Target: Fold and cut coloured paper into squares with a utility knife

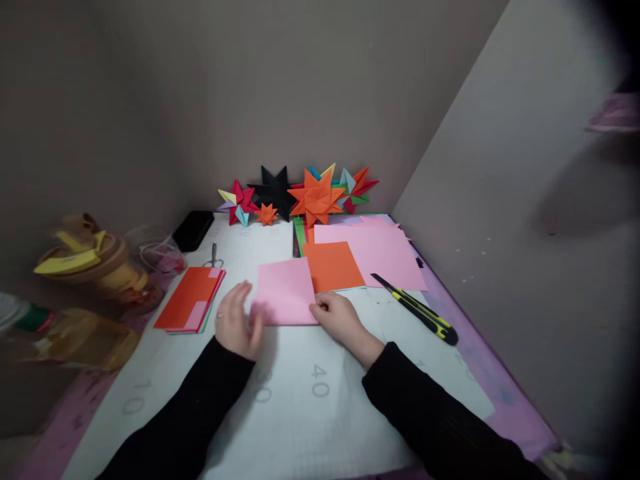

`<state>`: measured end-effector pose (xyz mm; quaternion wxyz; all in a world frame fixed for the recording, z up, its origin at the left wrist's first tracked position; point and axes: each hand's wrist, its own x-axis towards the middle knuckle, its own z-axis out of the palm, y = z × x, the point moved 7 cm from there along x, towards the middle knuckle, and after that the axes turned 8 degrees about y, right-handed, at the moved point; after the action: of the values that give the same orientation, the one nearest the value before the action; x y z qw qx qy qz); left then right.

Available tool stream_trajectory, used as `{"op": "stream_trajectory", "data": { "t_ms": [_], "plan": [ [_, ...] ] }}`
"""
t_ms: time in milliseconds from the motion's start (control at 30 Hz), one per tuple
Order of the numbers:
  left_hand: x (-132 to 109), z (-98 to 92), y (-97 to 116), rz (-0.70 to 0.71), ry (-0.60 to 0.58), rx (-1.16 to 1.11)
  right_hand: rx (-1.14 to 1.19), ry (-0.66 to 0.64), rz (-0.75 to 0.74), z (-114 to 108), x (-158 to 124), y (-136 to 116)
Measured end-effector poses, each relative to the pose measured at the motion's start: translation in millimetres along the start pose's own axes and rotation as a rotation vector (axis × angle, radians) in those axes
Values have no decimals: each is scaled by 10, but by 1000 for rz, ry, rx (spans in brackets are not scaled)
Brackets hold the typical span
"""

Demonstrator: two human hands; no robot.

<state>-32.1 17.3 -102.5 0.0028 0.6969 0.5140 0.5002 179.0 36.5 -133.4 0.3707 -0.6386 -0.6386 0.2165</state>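
A pink paper square [286,291] lies on the white cutting mat [310,400] in front of me. My left hand [237,328] rests at its lower left corner; the fingertips are smeared by motion against the paper's edge. At the lower right corner my right hand [339,318] has its fingers curled, pinching the paper's near edge. Both sleeves are black.
An orange square [332,265] and larger pink sheets [380,253] lie behind. A stack of orange and pink paper [191,299] sits left, small scissors [215,256] and a black case [193,230] beyond. A yellow-black utility knife [419,310] lies right. Folded paper stars [300,195] line the back wall.
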Motion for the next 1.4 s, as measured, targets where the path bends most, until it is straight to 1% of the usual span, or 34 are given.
{"op": "stream_trajectory", "data": {
  "t_ms": [33,67,100,133,167,200,233,300,400,467,500,567,633,667,867,1000,1067,1133,1200,1267,1333,1400],
  "plan": [
    [-80,89,158,175,-114,85,-58,-9,-16,14,1,-8],
    [-198,225,276,296,-290,140,-108,-11,-30,24,4,-16],
    [-336,364,355,367,-484,179,-149,-6,-40,30,9,-22],
    [-466,479,387,379,-658,221,-182,-2,-48,38,14,-24],
    [-578,565,402,373,-805,250,-206,-4,-55,49,20,-24],
    [-659,622,403,351,-918,273,-224,-11,-62,62,24,-23],
    [-708,655,399,326,-996,287,-237,-20,-69,74,26,-19],
    [-726,671,398,293,-1072,286,-249,-23,-78,78,18,-17],
    [-674,641,405,262,-1103,268,-218,74,-119,-14,-44,-86],
    [-655,625,413,248,-1117,264,-181,118,-223,-71,-135,-214],
    [-654,621,418,244,-1123,265,-167,98,-293,-70,-193,-291],
    [-659,622,427,241,-1123,262,-155,-14,-424,-11,-317,-422],
    [-666,630,427,241,-1112,258,-162,-123,-494,57,-410,-485],
    [-671,635,422,241,-1106,258,-169,-154,-505,78,-433,-492],
    [-707,675,374,240,-1073,246,-205,-183,-488,83,-405,-435],
    [-703,639,419,216,-1061,281,-225,-207,-471,67,-400,-412],
    [-687,584,428,147,-1075,358,-240,-224,-471,69,-402,-406],
    [-652,501,392,17,-1068,479,-249,-236,-470,73,-397,-394],
    [-597,395,326,-125,-1019,616,-240,-237,-464,73,-390,-381],
    [-538,305,267,-213,-964,729,-220,-238,-454,70,-389,-371],
    [-475,255,230,-225,-938,793,-197,-244,-448,71,-398,-372],
    [-400,232,202,-187,-936,806,-152,-247,-442,67,-399,-374]
  ]
}}
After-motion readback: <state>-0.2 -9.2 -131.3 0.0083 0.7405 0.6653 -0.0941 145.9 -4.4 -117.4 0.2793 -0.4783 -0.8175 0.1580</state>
